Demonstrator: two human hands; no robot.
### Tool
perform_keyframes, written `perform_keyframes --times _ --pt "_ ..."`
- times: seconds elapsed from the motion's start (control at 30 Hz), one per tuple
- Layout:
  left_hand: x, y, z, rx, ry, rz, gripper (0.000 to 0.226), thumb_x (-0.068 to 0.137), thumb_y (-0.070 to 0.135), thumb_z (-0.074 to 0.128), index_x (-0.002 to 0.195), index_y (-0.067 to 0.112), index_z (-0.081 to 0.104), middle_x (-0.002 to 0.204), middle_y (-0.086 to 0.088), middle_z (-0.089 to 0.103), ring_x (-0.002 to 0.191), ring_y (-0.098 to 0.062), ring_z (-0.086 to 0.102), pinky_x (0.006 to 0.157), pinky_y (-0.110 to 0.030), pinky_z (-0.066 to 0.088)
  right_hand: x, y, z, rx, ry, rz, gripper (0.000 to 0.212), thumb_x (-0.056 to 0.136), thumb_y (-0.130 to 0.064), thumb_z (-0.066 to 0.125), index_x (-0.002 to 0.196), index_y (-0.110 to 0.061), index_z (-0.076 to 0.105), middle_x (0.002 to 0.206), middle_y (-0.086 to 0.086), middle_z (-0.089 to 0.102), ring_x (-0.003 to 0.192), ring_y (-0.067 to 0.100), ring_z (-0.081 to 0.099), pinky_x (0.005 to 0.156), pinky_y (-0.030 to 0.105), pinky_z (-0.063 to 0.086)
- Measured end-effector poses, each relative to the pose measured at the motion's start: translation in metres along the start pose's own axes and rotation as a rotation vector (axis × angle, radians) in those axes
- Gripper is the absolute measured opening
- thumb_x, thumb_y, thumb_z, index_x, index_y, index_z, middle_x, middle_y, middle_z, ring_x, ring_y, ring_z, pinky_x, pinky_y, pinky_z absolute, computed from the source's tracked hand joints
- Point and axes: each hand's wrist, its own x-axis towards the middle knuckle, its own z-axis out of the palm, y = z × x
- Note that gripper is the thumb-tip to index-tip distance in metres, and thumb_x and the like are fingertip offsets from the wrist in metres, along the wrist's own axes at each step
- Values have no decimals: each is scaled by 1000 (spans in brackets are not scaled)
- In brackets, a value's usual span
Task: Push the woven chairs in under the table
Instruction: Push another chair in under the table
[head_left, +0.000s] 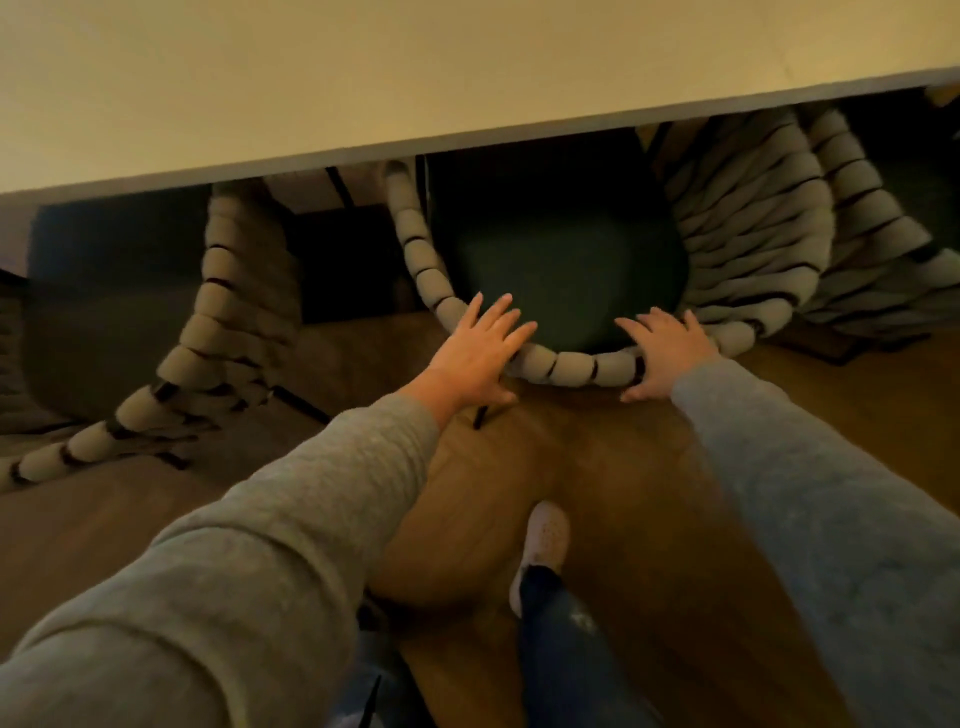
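A woven chair (571, 366) with a thick grey rope backrest and a dark green seat cushion stands in front of me, its seat partly under the pale table (363, 78). My left hand (480, 353) lies flat on the top of the backrest rim, fingers spread. On the same rim to the right, my right hand (665, 353) has its fingers over the top and its thumb behind. A second woven chair (208, 332) stands to the left, farther out from the table. A third woven chair (857, 208) at the right is tucked under the table edge.
The wooden floor (649, 493) stretches between me and the chairs. My foot in a white shoe (540, 551) and a jeans leg are below my hands. The table edge (467, 140) runs across above the chair seats. Black chair legs show under the backrests.
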Motion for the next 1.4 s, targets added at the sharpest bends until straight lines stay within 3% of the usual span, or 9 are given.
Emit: perform_keyframes --times 0.13,0.23,0.3,0.4,0.47,0.73,1.0,1.17,1.4 --pt "57 40 -7 -140 -104 78 62 87 44 63 142 24 42 145 -6 42 144 -29 24 118 -51 15 11 66 6 -126 -68 -13 71 83 -35 72 144 -35 35 150 -1 39 146 25 19 118 59 3" --pt "73 56 -7 -259 -183 -10 47 86 40 63 130 27 51 117 -2 60 113 -23 57 98 -42 46 23 86 9 -137 -41 -49 54 87 -22 65 135 -37 45 136 -3 54 137 24 37 118 59 3" --pt "75 59 -8 -248 -215 -60 39 88 38 61 125 28 52 106 1 63 99 -20 62 88 -39 52 27 89 9 -139 -29 -76 53 87 -19 64 132 -39 46 128 -4 59 130 25 46 118 58 11" --pt "76 62 -10 -227 -192 -97 33 90 35 59 122 28 55 102 1 64 95 -19 62 86 -37 53 27 92 10 -103 -30 -85 53 88 -19 65 133 -39 48 122 -1 61 119 25 55 108 51 38" --pt "73 66 -7 -224 -180 -116 32 90 35 59 121 28 56 101 2 65 93 -18 62 85 -38 53 25 93 13 -94 -31 -100 53 88 -20 65 134 -38 48 122 -1 61 116 25 56 104 48 44" --pt "36 77 15 -194 -169 -134 35 88 35 60 122 31 54 98 5 65 87 -15 63 79 -33 54 -3 83 36 -38 -8 -221 55 87 -22 65 136 -37 44 124 -3 60 117 21 55 105 44 43" --pt "-30 102 33 -168 -225 -131 37 90 35 52 126 29 51 95 0 66 84 -20 63 71 -32 51 -36 74 63 -68 -41 -375 68 86 -40 65 145 -39 32 139 -9 50 130 16 44 116 40 25" --pt "-48 78 28 -138 -240 -148 37 92 34 51 129 30 51 100 1 65 91 -19 63 70 -29 43 -38 48 61 -76 -54 -393 63 88 -38 63 144 -41 34 133 -6 55 123 19 51 109 41 37" --pt "-36 34 13 -117 -223 -140 47 93 41 53 138 36 42 109 2 65 99 -19 63 81 -31 46 -15 19 48 -9 16 -327 54 88 -38 64 138 -41 45 121 -7 63 113 17 58 104 42 44"
